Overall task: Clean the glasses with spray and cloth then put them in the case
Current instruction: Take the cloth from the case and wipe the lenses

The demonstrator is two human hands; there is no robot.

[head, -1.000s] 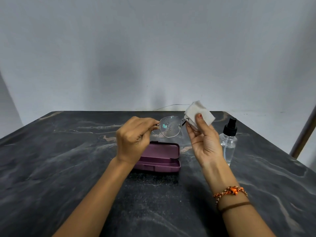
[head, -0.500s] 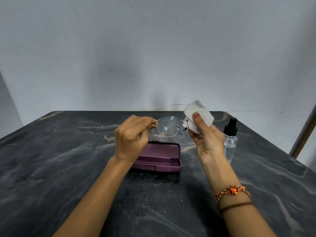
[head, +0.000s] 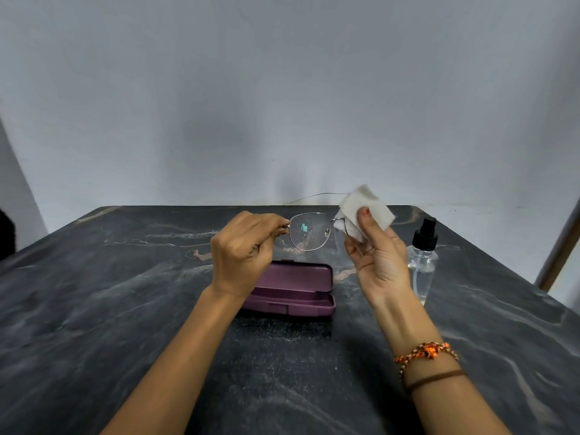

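Observation:
My left hand [head: 243, 254] pinches the left corner of thin metal-framed glasses [head: 309, 231], held up above the table. The visible left lens carries spray droplets. My right hand [head: 378, 259] grips a white cloth [head: 365, 210] folded over the right lens, thumb pressed on it; that lens is hidden by the cloth. One temple arm sticks out behind toward the wall. Below the glasses, a purple case [head: 292, 288] lies open on the table. A clear spray bottle [head: 422, 259] with a black nozzle stands just right of my right hand.
The dark marbled table [head: 125, 309] stretches wide on both sides, its far edge near a plain grey wall. A slanted pole [head: 558, 246] stands past the table's right edge. My right wrist wears an orange beaded bracelet and a brown band.
My right hand and cloth shifted slightly on the right lens, rubbing it. The glasses stayed at nearly the same height; my left hand kept its grip.

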